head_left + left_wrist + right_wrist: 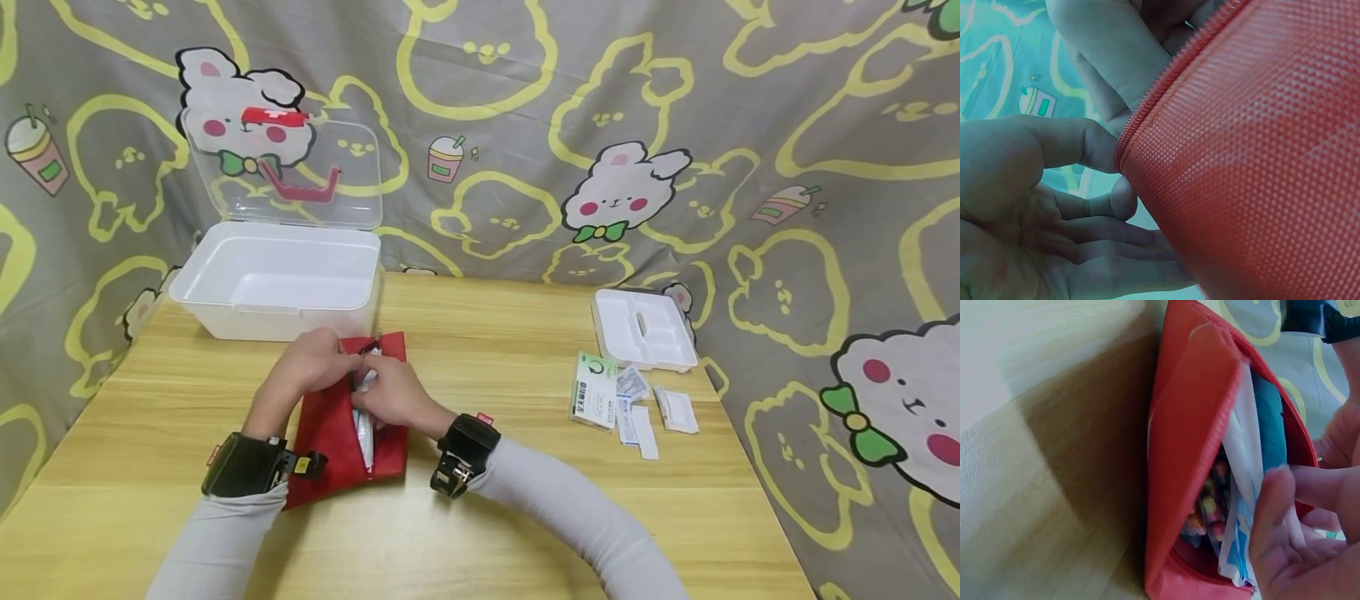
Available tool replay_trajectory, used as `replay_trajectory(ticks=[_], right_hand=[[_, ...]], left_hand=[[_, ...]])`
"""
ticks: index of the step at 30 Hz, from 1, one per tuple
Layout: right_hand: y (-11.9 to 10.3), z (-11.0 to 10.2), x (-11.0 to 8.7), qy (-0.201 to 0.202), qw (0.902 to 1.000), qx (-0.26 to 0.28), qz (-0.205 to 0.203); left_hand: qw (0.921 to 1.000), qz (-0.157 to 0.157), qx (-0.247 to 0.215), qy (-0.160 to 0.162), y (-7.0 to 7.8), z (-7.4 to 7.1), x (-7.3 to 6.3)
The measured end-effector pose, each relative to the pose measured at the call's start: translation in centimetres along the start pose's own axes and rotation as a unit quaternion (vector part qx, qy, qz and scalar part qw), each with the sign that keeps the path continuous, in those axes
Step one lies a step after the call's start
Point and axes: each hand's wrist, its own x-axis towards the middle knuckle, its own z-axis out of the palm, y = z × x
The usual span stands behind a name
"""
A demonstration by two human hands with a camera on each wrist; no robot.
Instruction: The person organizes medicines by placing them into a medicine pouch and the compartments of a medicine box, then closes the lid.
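A red zippered pouch (330,425) lies unzipped on the table in front of the person. At its far end the left hand (318,360) pinches the zipper edge between thumb and index finger; the left wrist view shows this grip on the red fabric (1260,156). The right hand (399,392) reaches into the opening, its thumb and fingers gripping white-and-blue packets (1238,544). Beside them in the pouch are a teal packet (1271,425) and blister packs of coloured capsules (1211,507). The right fingertips are partly hidden behind the packets.
Behind the pouch stands a white plastic box (273,321), its clear lid (352,142) raised. At the right are a divided white tray (660,317), a green-and-white medicine box (595,392), small paper packets (632,383) and a white square packet (677,411). A patterned curtain (495,133) hangs behind.
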Motion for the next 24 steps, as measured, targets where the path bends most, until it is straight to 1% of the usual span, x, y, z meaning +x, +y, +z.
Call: replay_trajectory(ticks=[3,7,10,12,14,17,20,22,24], right_hand=[[0.1,-0.6,-0.2,-0.005,0.9999,-0.012,-0.003],[0.3,-1.4,-0.6,-0.014,0.9999,-0.007,0.002],[0.5,-1.9,-0.8,-0.013,0.9999,-0.005,0.007],[0.8,-2.4,-1.0,-0.008,0.9998,-0.017,0.009],[1.1,-2.9,-1.1,-0.001,0.9993,-0.035,0.013],[1.6,-3.5,-1.1,0.015,0.9971,-0.071,0.021],[2.0,-3.8,-0.9,0.022,0.9939,-0.102,0.036],[2.3,-3.6,-0.8,0.012,0.9911,-0.125,0.045],[2.6,-3.3,-0.7,-0.005,0.9881,-0.144,0.054]], left_hand=[[1.0,0.0,-0.003,-0.007,0.0,0.0,-0.1],[0.9999,0.007,-0.008,-0.009,0.0,0.2,-0.2],[0.9995,0.029,0.0,-0.007,-0.1,0.5,-0.4],[0.9987,0.049,0.011,-0.005,-0.2,0.7,-0.6],[0.9979,0.062,0.018,-0.011,-0.2,0.8,-0.9],[0.9974,0.063,0.02,-0.027,-0.1,0.9,-1.3],[0.9975,0.054,0.018,-0.043,0.0,1.1,-1.5],[0.9974,0.053,0.021,-0.044,-0.1,1.3,-1.4],[0.9976,0.05,0.022,-0.042,-0.1,1.5,-1.4]])
